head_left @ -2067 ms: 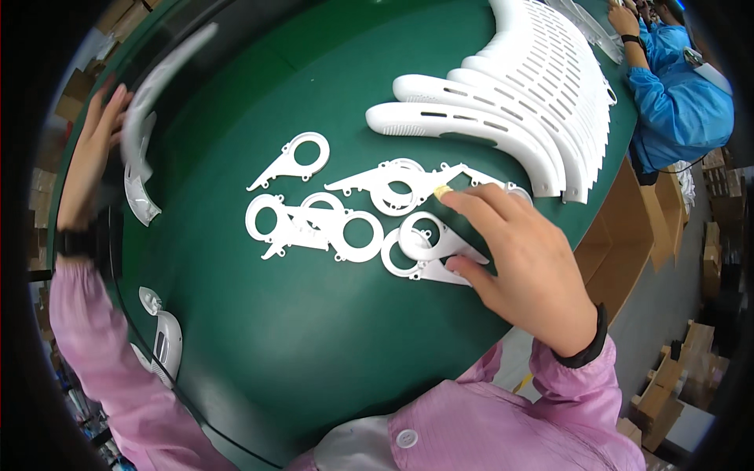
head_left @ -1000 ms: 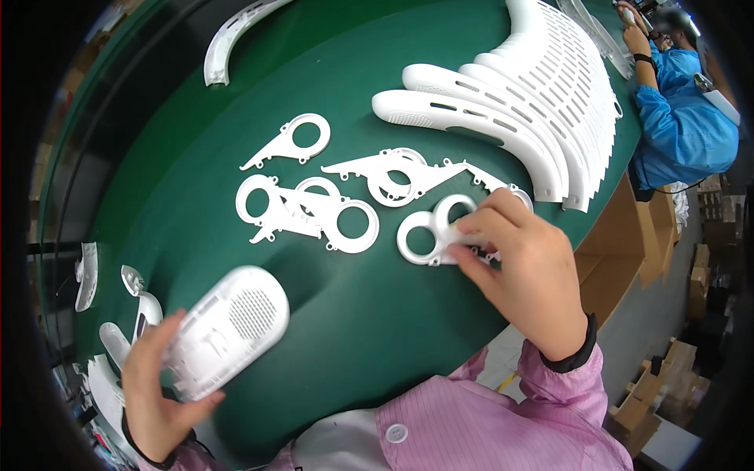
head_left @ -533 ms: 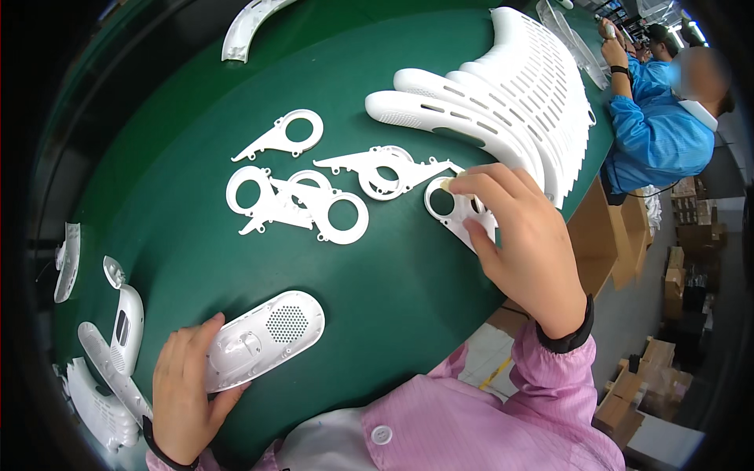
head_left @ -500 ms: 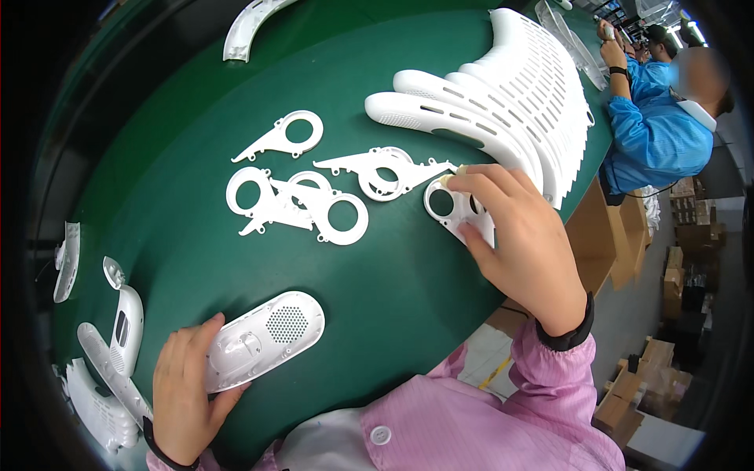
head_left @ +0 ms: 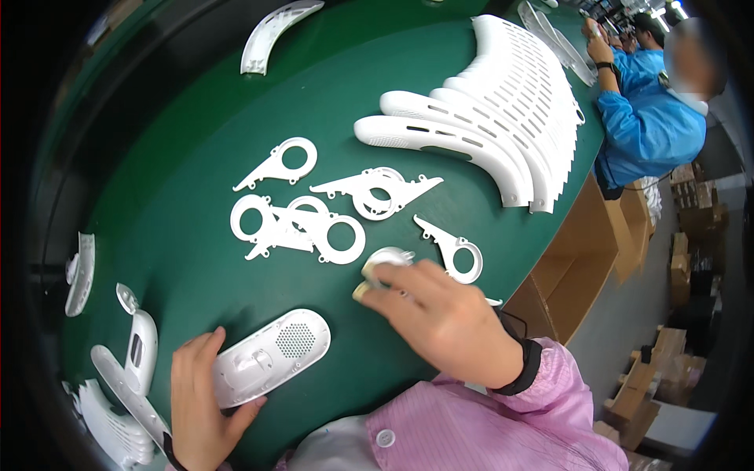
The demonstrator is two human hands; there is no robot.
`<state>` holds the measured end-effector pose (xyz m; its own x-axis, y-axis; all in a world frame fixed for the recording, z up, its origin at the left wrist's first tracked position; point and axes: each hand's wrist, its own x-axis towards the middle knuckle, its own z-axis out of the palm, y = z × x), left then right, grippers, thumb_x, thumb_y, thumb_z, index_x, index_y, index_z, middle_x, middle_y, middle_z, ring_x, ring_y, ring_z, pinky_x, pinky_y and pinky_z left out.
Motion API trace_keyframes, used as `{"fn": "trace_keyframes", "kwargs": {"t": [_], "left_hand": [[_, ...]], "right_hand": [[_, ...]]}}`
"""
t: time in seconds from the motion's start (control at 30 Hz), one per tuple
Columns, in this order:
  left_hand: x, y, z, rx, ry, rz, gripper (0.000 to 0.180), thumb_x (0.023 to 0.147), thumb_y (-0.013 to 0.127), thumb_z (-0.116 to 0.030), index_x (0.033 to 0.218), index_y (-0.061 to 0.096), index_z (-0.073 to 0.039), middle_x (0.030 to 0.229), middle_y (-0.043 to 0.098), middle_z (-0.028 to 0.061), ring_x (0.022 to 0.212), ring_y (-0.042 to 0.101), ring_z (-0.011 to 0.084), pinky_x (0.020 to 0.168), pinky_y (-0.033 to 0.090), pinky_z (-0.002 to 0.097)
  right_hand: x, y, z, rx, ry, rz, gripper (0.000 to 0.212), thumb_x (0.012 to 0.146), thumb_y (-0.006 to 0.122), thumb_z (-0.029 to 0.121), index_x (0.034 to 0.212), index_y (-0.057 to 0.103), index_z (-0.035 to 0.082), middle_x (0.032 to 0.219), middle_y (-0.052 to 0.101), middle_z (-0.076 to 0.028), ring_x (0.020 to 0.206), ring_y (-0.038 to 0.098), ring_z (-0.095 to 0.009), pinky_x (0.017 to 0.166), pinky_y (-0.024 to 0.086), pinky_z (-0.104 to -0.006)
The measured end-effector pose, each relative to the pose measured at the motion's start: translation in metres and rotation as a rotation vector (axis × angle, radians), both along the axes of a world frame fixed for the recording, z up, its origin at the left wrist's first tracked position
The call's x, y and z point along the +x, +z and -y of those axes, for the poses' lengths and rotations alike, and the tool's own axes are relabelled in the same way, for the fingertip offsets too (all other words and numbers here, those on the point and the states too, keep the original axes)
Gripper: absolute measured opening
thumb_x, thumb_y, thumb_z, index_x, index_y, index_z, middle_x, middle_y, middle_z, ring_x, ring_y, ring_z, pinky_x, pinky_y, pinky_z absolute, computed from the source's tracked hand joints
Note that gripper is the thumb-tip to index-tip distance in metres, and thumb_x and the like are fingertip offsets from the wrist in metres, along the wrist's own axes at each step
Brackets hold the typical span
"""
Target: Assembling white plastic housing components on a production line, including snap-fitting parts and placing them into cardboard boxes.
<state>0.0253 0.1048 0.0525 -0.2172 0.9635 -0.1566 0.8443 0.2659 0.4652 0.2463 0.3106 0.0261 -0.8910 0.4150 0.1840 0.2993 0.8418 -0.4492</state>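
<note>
My left hand (head_left: pixel 203 396) grips the near-left end of a white oval plastic shell (head_left: pixel 271 357). Its hollow inside faces up, with a round perforated grille at the far end. To the right of the shell, my right hand (head_left: pixel 449 326) pinches a white ring-shaped bracket (head_left: pixel 391 257) over the table; the fingers cover most of it. Yellowish covers sit on the tips of its thumb and finger. Just beyond that hand a white ring bracket with a pointed arm (head_left: pixel 465 263) lies on the table. Several similar brackets (head_left: pixel 344 239) are spread farther off, some overlapping.
Long white slotted covers (head_left: pixel 510 102) stand nested in a row at the far right. More white shells (head_left: pixel 140 353) lie along the left side, and a curved white piece (head_left: pixel 267 39) at the far edge. Cardboard boxes (head_left: pixel 577 251) stand beyond the table's right edge, near a co-worker in blue (head_left: pixel 648 129).
My right hand has moved left and nearer, lifting a ring bracket away from the one beside it. My left hand still holds the shell. The whole view has shifted slightly.
</note>
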Motion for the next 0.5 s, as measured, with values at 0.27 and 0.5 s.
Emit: {"fn": "trace_keyframes", "kwargs": {"t": [0.27,0.5], "left_hand": [[0.018,0.003,0.02,0.167,0.487,1.523,0.083,0.097,0.063,-0.041,0.157,0.021,-0.003,0.151,0.037,0.0288,0.14,0.039,0.039,0.115,0.032,0.0505],[0.017,0.001,0.027,0.204,0.373,1.433,0.069,0.092,0.063,-0.03,0.149,0.034,-0.002,0.136,0.048,0.0223,0.123,0.051,0.034,0.103,0.042,0.0474]], "right_hand": [[-0.044,0.032,0.064,-0.3,0.541,-0.542,0.023,0.092,0.055,0.011,0.113,0.061,0.004,0.121,0.057,-0.011,0.1,0.058,-0.026,0.082,0.05,-0.037],[-0.059,0.04,0.07,-0.632,0.465,-0.702,0.025,0.097,0.05,0.014,0.119,0.055,0.003,0.122,0.05,-0.015,0.099,0.056,-0.031,0.084,0.05,-0.0341]]}}
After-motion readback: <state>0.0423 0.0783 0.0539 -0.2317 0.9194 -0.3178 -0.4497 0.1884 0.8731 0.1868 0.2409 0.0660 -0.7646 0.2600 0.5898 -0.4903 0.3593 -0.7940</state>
